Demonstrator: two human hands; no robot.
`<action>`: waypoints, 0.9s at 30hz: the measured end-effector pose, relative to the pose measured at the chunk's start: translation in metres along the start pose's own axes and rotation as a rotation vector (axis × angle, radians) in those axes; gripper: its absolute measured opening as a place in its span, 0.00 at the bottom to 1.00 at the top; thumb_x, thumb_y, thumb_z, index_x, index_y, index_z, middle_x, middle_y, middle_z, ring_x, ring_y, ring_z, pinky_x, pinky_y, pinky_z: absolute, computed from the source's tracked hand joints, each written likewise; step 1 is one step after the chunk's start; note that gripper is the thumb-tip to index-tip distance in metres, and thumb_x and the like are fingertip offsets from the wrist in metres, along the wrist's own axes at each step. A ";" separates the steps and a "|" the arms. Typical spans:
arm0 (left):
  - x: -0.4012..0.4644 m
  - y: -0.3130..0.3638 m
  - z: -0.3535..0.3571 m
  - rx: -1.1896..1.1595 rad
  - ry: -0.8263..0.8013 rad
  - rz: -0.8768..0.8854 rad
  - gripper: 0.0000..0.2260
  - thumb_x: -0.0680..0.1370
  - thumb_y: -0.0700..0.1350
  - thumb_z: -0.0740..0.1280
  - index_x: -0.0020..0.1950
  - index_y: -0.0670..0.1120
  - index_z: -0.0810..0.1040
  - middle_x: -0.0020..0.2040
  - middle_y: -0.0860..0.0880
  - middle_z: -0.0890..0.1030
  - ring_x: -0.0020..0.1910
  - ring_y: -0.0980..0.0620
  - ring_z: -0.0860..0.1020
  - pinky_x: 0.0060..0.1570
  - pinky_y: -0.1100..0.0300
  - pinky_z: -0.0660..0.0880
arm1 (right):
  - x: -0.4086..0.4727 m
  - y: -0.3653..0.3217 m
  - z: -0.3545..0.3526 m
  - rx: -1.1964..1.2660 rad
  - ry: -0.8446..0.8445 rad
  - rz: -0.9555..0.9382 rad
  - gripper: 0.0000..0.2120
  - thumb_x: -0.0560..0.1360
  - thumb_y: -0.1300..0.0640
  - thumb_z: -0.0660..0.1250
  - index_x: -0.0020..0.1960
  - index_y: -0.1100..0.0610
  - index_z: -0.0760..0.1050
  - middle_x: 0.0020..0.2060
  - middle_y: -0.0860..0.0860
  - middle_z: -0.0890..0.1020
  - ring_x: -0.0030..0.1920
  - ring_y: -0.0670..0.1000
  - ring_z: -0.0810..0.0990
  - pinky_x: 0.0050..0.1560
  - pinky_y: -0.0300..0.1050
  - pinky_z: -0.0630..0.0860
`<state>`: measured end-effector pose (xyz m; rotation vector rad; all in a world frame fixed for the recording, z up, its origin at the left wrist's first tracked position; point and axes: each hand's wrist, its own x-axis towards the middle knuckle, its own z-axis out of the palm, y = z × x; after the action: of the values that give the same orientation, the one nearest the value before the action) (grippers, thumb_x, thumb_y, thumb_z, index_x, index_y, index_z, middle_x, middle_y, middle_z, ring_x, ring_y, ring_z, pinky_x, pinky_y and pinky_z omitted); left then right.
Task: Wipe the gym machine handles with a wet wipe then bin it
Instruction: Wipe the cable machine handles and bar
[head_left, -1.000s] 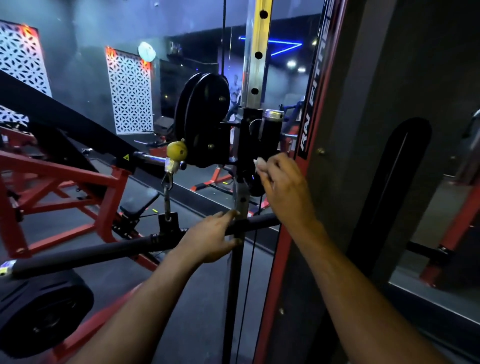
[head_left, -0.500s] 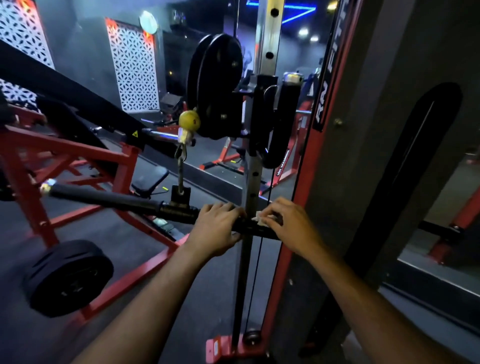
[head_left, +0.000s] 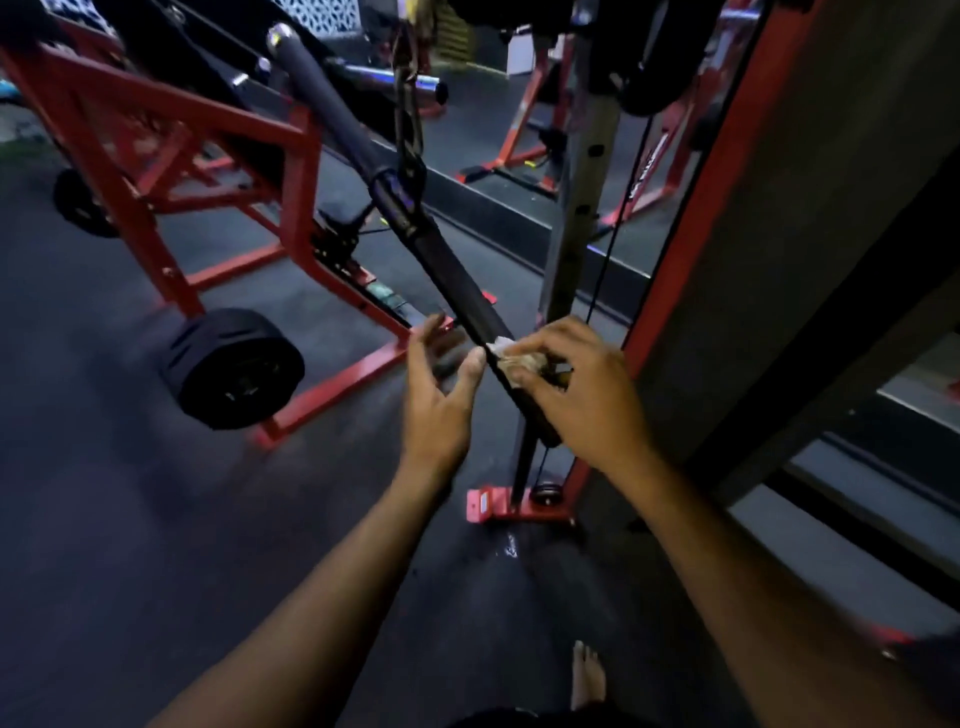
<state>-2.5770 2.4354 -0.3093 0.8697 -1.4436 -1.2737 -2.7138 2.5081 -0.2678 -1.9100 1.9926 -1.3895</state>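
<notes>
Nearest, our right hand (head_left: 582, 384) pinches the limp, light wet wipe (head_left: 511, 358) around the tilted cable bar (head_left: 447, 270) near its lower end; our left hand (head_left: 441, 384) hovers beside it, fingers spread. Beyond, a weight plate (head_left: 231, 369).

We see a long black bar handle (head_left: 447, 265) tilted up and away from us. A small white wet wipe (head_left: 511, 356), all scrunched up, is wrapped on the bar close to its near, low end. The bar hangs from a clip near its middle.
</notes>
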 end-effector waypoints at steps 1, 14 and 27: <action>-0.014 0.004 0.005 -0.107 -0.025 -0.140 0.19 0.84 0.48 0.65 0.74 0.52 0.68 0.65 0.48 0.79 0.60 0.53 0.81 0.55 0.49 0.80 | -0.002 -0.004 0.005 0.009 -0.009 0.002 0.10 0.73 0.62 0.75 0.54 0.55 0.83 0.48 0.46 0.78 0.48 0.42 0.79 0.51 0.30 0.74; -0.035 0.030 -0.004 -0.385 0.044 -0.409 0.20 0.83 0.61 0.61 0.59 0.46 0.79 0.42 0.45 0.81 0.38 0.49 0.79 0.32 0.58 0.73 | -0.029 -0.038 -0.004 0.203 0.042 -0.041 0.08 0.74 0.59 0.73 0.53 0.58 0.83 0.49 0.46 0.83 0.51 0.43 0.83 0.49 0.36 0.80; -0.002 0.052 -0.018 -0.434 -0.059 -0.501 0.19 0.82 0.58 0.61 0.60 0.45 0.80 0.39 0.47 0.81 0.34 0.51 0.79 0.32 0.58 0.76 | -0.019 -0.052 -0.007 0.003 -0.241 -0.203 0.15 0.77 0.60 0.65 0.64 0.58 0.80 0.56 0.47 0.78 0.58 0.41 0.77 0.58 0.29 0.74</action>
<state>-2.5541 2.4426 -0.2598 0.9250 -0.9546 -1.9121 -2.6728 2.5363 -0.2418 -2.2094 1.7283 -1.1311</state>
